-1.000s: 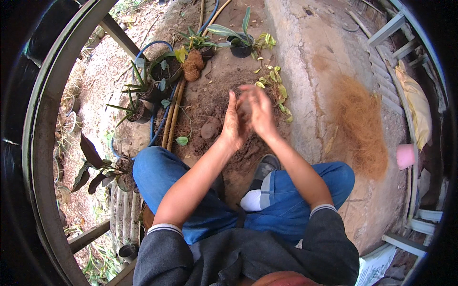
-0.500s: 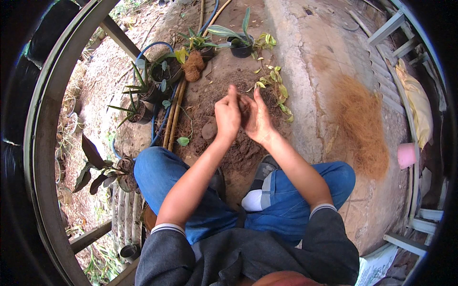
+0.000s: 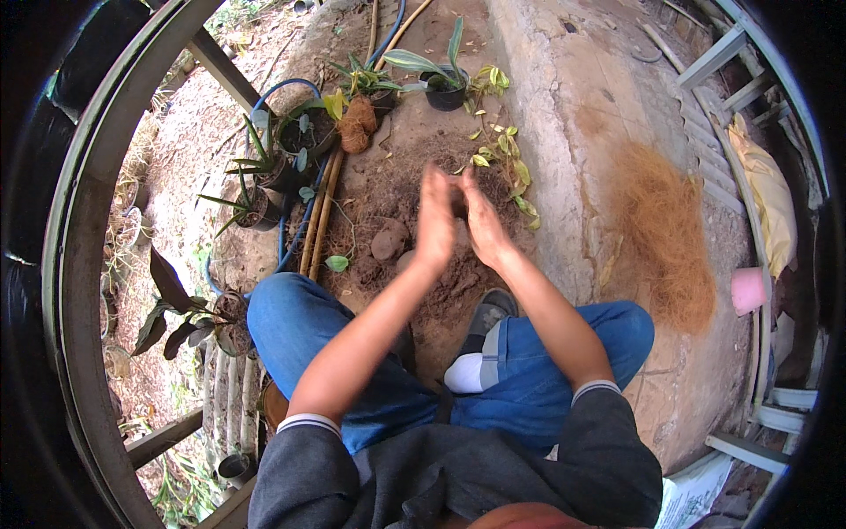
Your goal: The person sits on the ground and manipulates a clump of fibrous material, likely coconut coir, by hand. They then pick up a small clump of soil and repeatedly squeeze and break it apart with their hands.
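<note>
Nearest, blue-jeaned knees (image 3: 564,353) frame a shoe (image 3: 489,310), and above them the left hand (image 3: 435,220) and right hand (image 3: 481,222) stand palm to palm, fingers straight, nearly pressed together; whether anything lies between them I cannot tell. Just under them lies the soil (image 3: 414,203), loose and crumbly, light in handfuls, probably best scooped with cupped palms. Beyond sit a fibre ball (image 3: 356,134) and pots (image 3: 445,93).

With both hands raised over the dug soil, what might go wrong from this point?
1. The left hand and right hand face each other, palms nearly together; whether they hold soil cannot be told. Any loose material could fall back onto the soil patch.
2. The trailing green cutting lies just beyond the hands and could get knocked or buried.
3. The small black pot stands near the patch's far edge, within reach of a stray sweep.
</note>
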